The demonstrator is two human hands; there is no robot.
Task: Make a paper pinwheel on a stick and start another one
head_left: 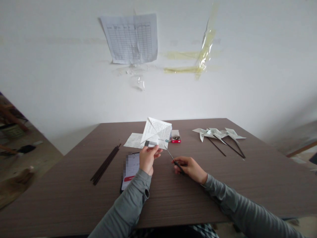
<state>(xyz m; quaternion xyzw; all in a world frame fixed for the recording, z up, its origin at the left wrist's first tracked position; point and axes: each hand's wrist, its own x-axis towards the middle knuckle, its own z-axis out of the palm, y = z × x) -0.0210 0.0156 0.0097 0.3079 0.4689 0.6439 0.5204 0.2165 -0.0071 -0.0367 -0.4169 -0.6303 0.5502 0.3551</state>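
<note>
My left hand (149,157) pinches the lower edge of a square sheet of printed paper (158,130), held up above the table. Creases cross the sheet, and a cut shows near its upper left corner. In my right hand (190,168) is a pair of scissors (176,162), my fingers wrapped round the dark handles. The blades point up and left, their tips at the paper's lower right corner; whether they touch it I cannot tell. Behind the held sheet lies another printed paper (132,140). A small red box (176,140) of shiny little pieces stands just right of the sheet.
A phone (130,168) with a lit screen lies partly behind my left forearm. Several thin dark sticks (106,163) lie to the left. Paper pinwheels (214,133) on dark sticks rest at the right. The brown table (178,205) meets a white wall with a taped chart (132,39).
</note>
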